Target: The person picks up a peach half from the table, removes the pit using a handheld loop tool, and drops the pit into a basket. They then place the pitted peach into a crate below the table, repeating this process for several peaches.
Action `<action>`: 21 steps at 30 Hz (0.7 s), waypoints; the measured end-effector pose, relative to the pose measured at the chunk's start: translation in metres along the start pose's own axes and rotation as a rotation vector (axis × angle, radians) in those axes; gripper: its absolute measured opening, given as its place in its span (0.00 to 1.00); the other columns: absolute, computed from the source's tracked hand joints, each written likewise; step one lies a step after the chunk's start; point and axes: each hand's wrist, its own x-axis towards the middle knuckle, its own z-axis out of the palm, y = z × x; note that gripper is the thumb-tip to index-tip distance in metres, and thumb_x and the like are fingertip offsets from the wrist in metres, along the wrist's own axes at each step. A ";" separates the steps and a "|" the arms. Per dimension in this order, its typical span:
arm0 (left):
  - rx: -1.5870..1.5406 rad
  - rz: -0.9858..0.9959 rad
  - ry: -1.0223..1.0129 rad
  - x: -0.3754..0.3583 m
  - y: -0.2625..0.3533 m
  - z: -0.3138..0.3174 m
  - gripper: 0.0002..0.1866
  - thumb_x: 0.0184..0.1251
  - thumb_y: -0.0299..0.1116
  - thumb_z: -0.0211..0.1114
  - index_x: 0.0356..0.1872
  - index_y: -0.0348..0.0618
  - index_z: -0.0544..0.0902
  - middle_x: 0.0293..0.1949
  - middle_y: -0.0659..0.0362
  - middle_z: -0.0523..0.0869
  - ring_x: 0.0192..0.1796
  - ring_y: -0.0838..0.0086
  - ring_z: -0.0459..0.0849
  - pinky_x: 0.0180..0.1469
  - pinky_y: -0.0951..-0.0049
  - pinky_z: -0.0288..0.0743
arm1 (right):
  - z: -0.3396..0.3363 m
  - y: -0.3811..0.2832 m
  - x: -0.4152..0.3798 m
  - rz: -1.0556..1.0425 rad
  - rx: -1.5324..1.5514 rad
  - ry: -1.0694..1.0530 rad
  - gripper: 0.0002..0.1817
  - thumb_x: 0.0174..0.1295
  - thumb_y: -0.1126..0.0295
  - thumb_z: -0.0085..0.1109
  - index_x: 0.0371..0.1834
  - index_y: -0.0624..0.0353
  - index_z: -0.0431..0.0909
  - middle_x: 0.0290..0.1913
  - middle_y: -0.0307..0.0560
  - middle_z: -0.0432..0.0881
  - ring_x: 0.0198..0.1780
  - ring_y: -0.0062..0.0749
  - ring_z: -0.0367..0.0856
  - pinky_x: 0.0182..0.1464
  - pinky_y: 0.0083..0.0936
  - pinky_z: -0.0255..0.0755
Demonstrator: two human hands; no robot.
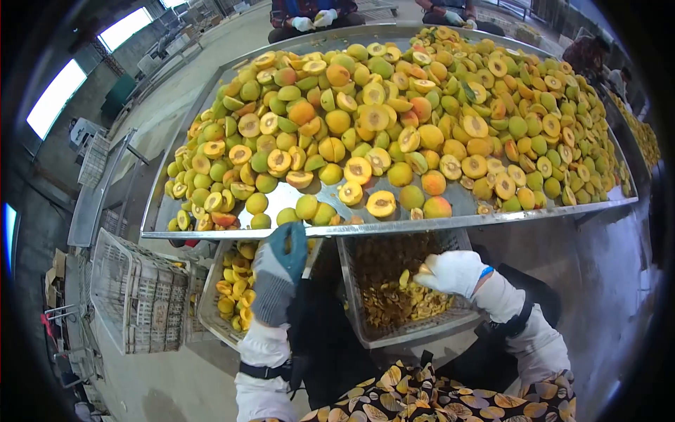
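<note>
My left hand (280,261), in a grey glove with a teal coating, is at the near edge of the metal table. Its fingers are curled, and whatever lies in them is hidden. Below it stands a crate of yellow fruit pieces (238,292). My right hand (453,273), in a white glove, is closed over a second crate (373,343) that holds brown and yellow scraps (401,302). Something pale shows at its fingertips, too small to name. A yellow piece (404,278) is just left of them. Apricot-like fruits (373,118), whole and halved, are heaped on the table (330,230).
Stacked plastic crates (151,299) stand on the floor at left. Across the table two people sit, with gloved hands (314,20) showing. Another person (587,56) is at the far right. A metal bench (105,186) runs along the left.
</note>
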 end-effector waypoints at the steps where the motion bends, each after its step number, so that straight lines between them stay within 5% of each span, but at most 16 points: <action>1: 0.310 -0.105 -0.073 0.012 0.005 -0.023 0.18 0.71 0.48 0.61 0.41 0.44 0.89 0.38 0.45 0.89 0.42 0.51 0.88 0.47 0.56 0.80 | 0.005 0.005 0.002 0.035 -0.028 -0.047 0.29 0.66 0.42 0.52 0.37 0.61 0.84 0.31 0.61 0.86 0.36 0.58 0.87 0.42 0.48 0.80; 3: 0.553 0.096 0.164 0.037 -0.037 -0.037 0.20 0.65 0.52 0.65 0.35 0.43 0.89 0.32 0.48 0.88 0.39 0.53 0.87 0.45 0.56 0.79 | 0.010 0.004 0.005 0.076 -0.050 -0.109 0.29 0.66 0.42 0.51 0.37 0.61 0.84 0.34 0.61 0.87 0.39 0.57 0.87 0.44 0.47 0.80; 6: 0.779 -0.003 -0.031 0.075 -0.066 -0.046 0.23 0.63 0.54 0.67 0.35 0.40 0.89 0.34 0.46 0.89 0.41 0.50 0.88 0.46 0.56 0.81 | 0.013 -0.004 0.008 0.052 -0.010 -0.072 0.29 0.66 0.41 0.52 0.37 0.61 0.84 0.33 0.60 0.87 0.39 0.57 0.87 0.43 0.47 0.80; 10: 0.938 -0.011 -0.300 0.123 -0.121 -0.011 0.20 0.62 0.56 0.67 0.37 0.49 0.90 0.36 0.50 0.90 0.42 0.54 0.90 0.42 0.53 0.82 | 0.033 0.007 0.009 -0.053 -0.051 -0.044 0.29 0.67 0.38 0.50 0.37 0.55 0.86 0.32 0.56 0.87 0.37 0.55 0.87 0.41 0.47 0.80; 12: 0.833 0.008 -0.341 0.122 -0.109 -0.016 0.21 0.60 0.56 0.69 0.39 0.48 0.89 0.40 0.48 0.90 0.43 0.53 0.89 0.45 0.54 0.82 | 0.053 0.021 0.014 -0.203 -0.011 -0.028 0.28 0.67 0.38 0.49 0.37 0.51 0.87 0.34 0.55 0.87 0.38 0.54 0.87 0.41 0.48 0.80; 16: 0.693 -0.055 -0.226 0.108 -0.096 -0.011 0.26 0.53 0.57 0.75 0.40 0.44 0.89 0.40 0.44 0.89 0.47 0.51 0.88 0.50 0.54 0.81 | 0.021 -0.004 0.004 -0.098 -0.010 -0.115 0.28 0.69 0.38 0.48 0.40 0.50 0.86 0.33 0.55 0.87 0.38 0.54 0.88 0.41 0.48 0.81; 19: 0.570 -0.039 -0.309 0.098 -0.038 0.008 0.27 0.55 0.56 0.73 0.41 0.39 0.87 0.38 0.43 0.89 0.46 0.51 0.88 0.49 0.55 0.81 | 0.007 -0.019 -0.003 -0.046 0.019 -0.052 0.27 0.69 0.38 0.49 0.40 0.51 0.85 0.33 0.56 0.86 0.37 0.55 0.87 0.40 0.48 0.80; 20: 0.478 -0.022 -0.314 0.096 -0.027 0.019 0.27 0.56 0.55 0.72 0.42 0.38 0.87 0.38 0.44 0.89 0.45 0.51 0.88 0.48 0.55 0.81 | 0.034 0.000 0.009 -0.217 -0.007 0.060 0.26 0.69 0.39 0.50 0.44 0.50 0.84 0.33 0.56 0.87 0.38 0.55 0.87 0.40 0.46 0.81; 21: 0.277 -0.067 -0.332 0.099 -0.020 0.032 0.23 0.58 0.48 0.72 0.43 0.37 0.86 0.37 0.44 0.88 0.44 0.52 0.88 0.48 0.58 0.81 | 0.025 -0.008 0.005 -0.134 0.129 0.091 0.26 0.68 0.40 0.52 0.45 0.51 0.83 0.31 0.55 0.86 0.37 0.54 0.87 0.40 0.45 0.81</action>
